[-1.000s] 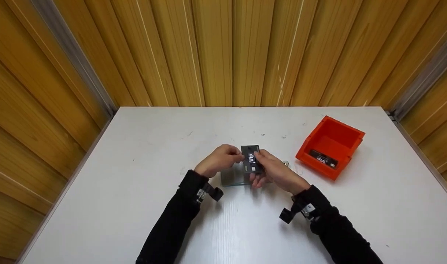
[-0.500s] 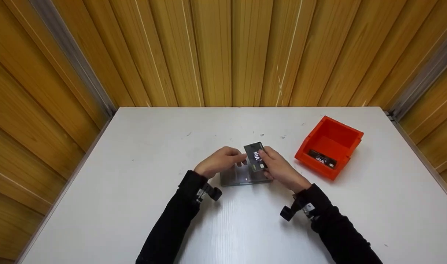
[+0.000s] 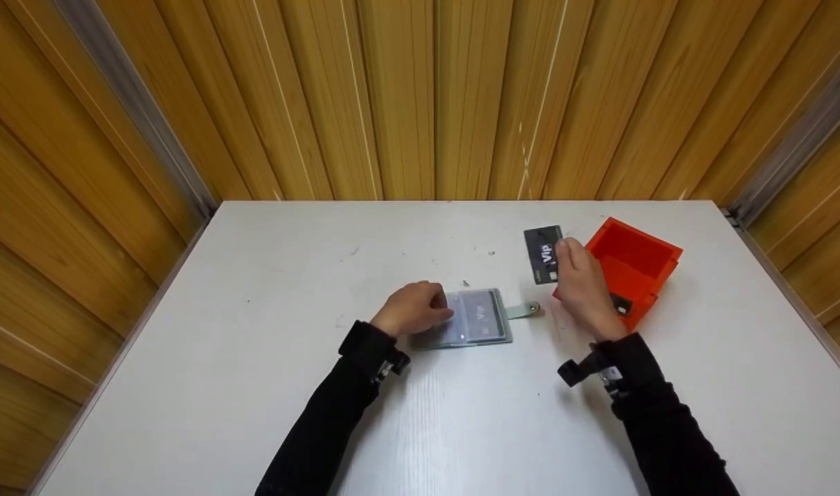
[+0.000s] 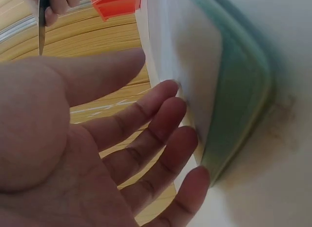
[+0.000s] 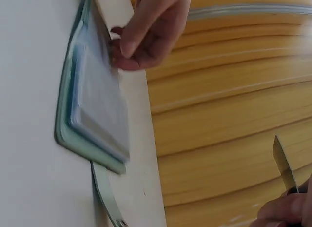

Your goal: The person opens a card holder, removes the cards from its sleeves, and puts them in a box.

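Note:
A black card with "Vip" print (image 3: 540, 255) is pinched in my right hand (image 3: 589, 286), raised beside the orange bin. In the right wrist view the card (image 5: 284, 163) shows nearly edge-on. A pale green card holder (image 3: 505, 327) lies opened flat on the table, its clear sleeves facing up; a dark Vip card shows through the right-hand sleeve. My left hand (image 3: 413, 308) is at the holder's left side. Its fingers (image 4: 161, 114) are loosely bent, with fingertips at the edge of the holder (image 4: 239, 90). Nothing is seen gripped there.
The orange bin (image 3: 668, 265) stands at the right of the white table (image 3: 289, 275). Inside it a black card (image 3: 622, 305) is partly hidden by my right hand. The holder's snap strap (image 3: 523, 310) sticks out to the right. Wood-patterned panels (image 3: 399, 103) rise behind.
My right hand has carried the black card from above the holder rightward and away from me, to beside the bin. The holder is now uncovered. My left hand has shifted slightly left and lower.

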A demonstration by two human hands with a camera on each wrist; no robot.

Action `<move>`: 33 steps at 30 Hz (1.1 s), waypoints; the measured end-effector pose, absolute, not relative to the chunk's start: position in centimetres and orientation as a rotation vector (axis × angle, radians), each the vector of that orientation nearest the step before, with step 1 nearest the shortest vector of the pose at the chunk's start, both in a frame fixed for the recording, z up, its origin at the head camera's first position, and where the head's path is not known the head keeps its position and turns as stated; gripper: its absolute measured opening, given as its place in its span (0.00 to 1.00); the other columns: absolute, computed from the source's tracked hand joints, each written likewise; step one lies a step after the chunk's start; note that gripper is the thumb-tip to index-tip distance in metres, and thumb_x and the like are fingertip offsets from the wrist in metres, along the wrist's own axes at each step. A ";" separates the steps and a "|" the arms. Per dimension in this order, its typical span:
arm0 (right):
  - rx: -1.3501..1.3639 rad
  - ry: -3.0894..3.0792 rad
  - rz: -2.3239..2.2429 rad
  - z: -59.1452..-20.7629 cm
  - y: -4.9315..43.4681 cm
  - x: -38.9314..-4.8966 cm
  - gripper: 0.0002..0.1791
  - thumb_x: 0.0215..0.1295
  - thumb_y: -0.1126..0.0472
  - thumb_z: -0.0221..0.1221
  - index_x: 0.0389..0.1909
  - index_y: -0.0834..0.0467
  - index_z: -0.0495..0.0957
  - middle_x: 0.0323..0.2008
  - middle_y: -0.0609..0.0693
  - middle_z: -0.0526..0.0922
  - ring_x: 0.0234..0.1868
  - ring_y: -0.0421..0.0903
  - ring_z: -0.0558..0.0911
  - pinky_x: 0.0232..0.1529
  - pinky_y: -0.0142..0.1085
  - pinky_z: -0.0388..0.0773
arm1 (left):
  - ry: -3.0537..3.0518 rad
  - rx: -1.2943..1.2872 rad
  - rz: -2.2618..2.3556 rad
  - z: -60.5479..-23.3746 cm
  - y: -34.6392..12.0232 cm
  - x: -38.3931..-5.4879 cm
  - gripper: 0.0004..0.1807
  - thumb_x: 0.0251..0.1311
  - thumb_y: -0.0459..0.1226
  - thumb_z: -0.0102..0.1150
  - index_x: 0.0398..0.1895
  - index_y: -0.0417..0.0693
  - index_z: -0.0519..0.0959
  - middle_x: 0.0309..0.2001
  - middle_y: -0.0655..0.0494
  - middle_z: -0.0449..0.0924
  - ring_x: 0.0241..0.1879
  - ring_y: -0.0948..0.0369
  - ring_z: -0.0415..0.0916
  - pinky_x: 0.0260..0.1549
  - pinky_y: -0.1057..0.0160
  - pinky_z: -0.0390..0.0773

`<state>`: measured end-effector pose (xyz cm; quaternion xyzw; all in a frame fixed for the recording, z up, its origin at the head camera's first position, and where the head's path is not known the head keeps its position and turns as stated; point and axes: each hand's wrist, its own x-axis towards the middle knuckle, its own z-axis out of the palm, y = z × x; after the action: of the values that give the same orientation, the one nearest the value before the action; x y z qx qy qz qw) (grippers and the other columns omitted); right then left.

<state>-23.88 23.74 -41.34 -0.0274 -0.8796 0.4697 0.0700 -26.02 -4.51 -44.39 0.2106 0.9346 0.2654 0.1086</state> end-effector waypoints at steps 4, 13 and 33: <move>-0.176 -2.654 1.141 -40.4 27.5 -24.1 0.27 0.85 0.46 0.33 0.55 0.66 0.67 0.43 0.63 0.75 0.45 0.56 0.74 0.44 0.41 0.69 | 2.742 0.608 0.778 -44.3 -4.2 -26.0 0.10 0.68 0.43 0.64 0.38 0.45 0.81 0.31 0.57 0.74 0.33 0.60 0.70 0.36 0.62 0.70; -0.289 -2.575 0.693 -41.6 33.1 -24.6 0.25 0.84 0.56 0.33 0.41 0.74 0.70 0.31 0.74 0.76 0.41 0.73 0.77 0.49 0.60 0.68 | 2.745 0.610 0.770 -44.3 -4.2 -26.1 0.10 0.69 0.43 0.64 0.38 0.46 0.81 0.32 0.57 0.74 0.35 0.60 0.70 0.38 0.61 0.70; -0.075 -2.993 0.003 -44.0 32.8 -24.6 0.16 0.72 0.61 0.52 0.35 0.73 0.76 0.22 0.65 0.78 0.40 0.69 0.76 0.55 0.64 0.61 | 2.735 0.617 0.769 -44.3 -4.2 -26.1 0.11 0.69 0.44 0.64 0.39 0.45 0.81 0.33 0.57 0.74 0.36 0.60 0.70 0.39 0.61 0.70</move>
<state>-24.62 32.85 -43.97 -0.0251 -0.9969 0.0009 0.0740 -26.07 -4.17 -44.27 0.2106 0.9343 0.2627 0.1170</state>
